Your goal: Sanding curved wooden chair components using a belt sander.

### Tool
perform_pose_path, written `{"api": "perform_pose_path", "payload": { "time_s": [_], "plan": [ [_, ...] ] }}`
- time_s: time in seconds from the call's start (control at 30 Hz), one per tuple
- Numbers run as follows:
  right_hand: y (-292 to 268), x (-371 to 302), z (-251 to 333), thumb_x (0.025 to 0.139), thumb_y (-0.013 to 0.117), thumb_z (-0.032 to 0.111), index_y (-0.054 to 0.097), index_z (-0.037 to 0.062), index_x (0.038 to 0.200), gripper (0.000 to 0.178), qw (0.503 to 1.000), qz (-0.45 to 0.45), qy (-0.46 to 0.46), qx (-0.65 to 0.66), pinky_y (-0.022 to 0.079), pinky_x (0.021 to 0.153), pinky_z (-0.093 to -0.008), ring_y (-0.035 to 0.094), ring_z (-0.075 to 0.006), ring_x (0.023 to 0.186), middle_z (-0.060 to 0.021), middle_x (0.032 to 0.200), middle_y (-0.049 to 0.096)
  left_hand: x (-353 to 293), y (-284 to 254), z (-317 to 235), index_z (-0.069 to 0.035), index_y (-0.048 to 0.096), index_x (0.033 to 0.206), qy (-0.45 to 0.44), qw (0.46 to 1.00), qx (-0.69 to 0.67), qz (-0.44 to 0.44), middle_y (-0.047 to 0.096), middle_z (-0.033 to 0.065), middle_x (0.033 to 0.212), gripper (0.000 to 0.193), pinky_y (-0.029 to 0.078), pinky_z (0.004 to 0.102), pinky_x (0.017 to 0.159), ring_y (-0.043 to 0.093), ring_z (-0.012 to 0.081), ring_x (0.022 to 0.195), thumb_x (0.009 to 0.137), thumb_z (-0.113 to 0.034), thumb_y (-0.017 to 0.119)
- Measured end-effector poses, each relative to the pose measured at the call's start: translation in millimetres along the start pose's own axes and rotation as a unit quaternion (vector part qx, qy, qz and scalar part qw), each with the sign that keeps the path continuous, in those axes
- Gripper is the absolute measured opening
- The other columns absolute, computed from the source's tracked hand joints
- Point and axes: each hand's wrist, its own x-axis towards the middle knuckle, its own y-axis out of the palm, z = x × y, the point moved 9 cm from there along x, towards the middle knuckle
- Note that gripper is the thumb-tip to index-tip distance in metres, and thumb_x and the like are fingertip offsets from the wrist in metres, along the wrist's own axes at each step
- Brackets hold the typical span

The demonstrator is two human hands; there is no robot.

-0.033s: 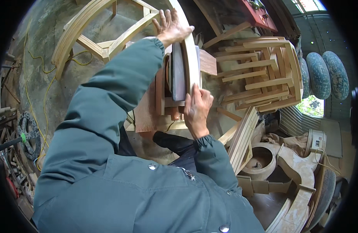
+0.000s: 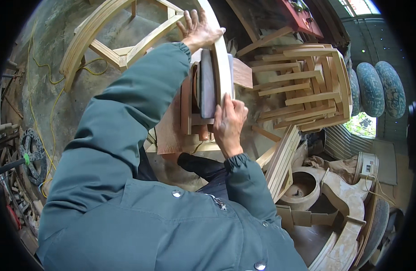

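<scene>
A long, pale curved wooden piece (image 2: 222, 67) runs from the top of the view down toward me, standing on its narrow side. My left hand (image 2: 200, 30) presses on its far part with the palm and thumb, fingers spread open. Around its near end my right hand (image 2: 230, 126) is closed, thumb and fingers gripping the wood. The piece lies against a grey, rounded-ended belt (image 2: 208, 86), which looks like that of a belt sander. Brown wooden boards (image 2: 186, 106) frame the machine; its lower parts are partly hidden.
A curved wooden frame (image 2: 93, 34) stands at the far left, beside a yellow cord (image 2: 52, 117) on the floor. Stacked wooden frames (image 2: 307, 86) sit at right, with curved boards (image 2: 280, 165) nearer me. A large pale machine casing (image 2: 352, 198) occupies the lower right.
My right hand and the near end of the curved piece have shifted very slightly away from me. My left hand stays in about the same place.
</scene>
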Motion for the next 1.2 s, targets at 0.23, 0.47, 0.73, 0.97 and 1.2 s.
{"api": "perform_pose_path", "payload": {
  "time_s": [0.23,0.47,0.73,0.97,1.2],
  "plan": [
    [35.8,88.4,3.7,0.095,0.065,0.014,0.058,0.0028,0.139,0.046,1.000,0.009,-0.020,-0.015,0.044,0.093,-0.0489,0.052,-0.0379,0.107,-0.0210,0.113,0.058,-13.7,1.7,73.0,-0.007,0.021,0.163,0.044,0.979,-0.132,-0.149,0.021,0.0265,0.165,0.107,0.005,0.0651,0.125,0.008,0.0449,0.157,0.084,-0.057,0.073],
    [54.3,143.9,3.9,0.099,0.062,0.016,0.060,0.0045,0.141,0.043,1.000,0.012,0.004,0.002,0.044,0.094,-0.0466,0.051,-0.0368,0.109,-0.0228,0.115,0.058,-72.4,-27.8,132.0,-0.005,0.034,0.154,0.028,0.972,-0.117,-0.203,0.035,0.0263,0.155,0.093,0.019,0.0590,0.123,0.024,0.0440,0.149,0.081,-0.043,0.077],
    [32.2,78.5,-9.3,0.097,0.062,0.016,0.057,0.0085,0.143,0.047,1.000,-0.002,0.006,-0.029,0.044,0.097,-0.0502,0.051,-0.0388,0.110,-0.0231,0.117,0.055,-112.2,-83.5,88.5,-0.007,0.035,0.155,0.077,0.976,-0.075,-0.188,0.033,0.0268,0.158,0.089,0.018,0.0586,0.125,0.024,0.0444,0.151,0.083,-0.039,0.077],
    [-23.3,-50.5,-10.3,0.080,0.071,0.010,0.059,0.0091,0.144,0.065,0.999,-0.035,0.028,0.011,0.045,0.095,-0.0480,0.052,-0.0385,0.106,-0.0211,0.117,0.054,-133.0,-44.5,-16.4,-0.009,0.028,0.164,0.103,0.994,0.040,-0.029,0.015,0.0242,0.172,0.089,0.005,0.0647,0.126,0.002,0.0414,0.161,0.093,-0.047,0.066],
    [-76.9,-201.2,-6.9,0.074,0.072,0.005,0.064,0.0071,0.138,0.064,0.993,-0.050,0.068,0.088,0.046,0.095,-0.0442,0.054,-0.0364,0.107,-0.0180,0.116,0.056,-179.6,16.2,-65.3,-0.001,0.020,0.165,0.214,0.960,0.171,0.061,0.009,0.0232,0.173,0.088,-0.003,0.0668,0.124,-0.007,0.0397,0.161,0.102,-0.054,0.048]
  ]
}}
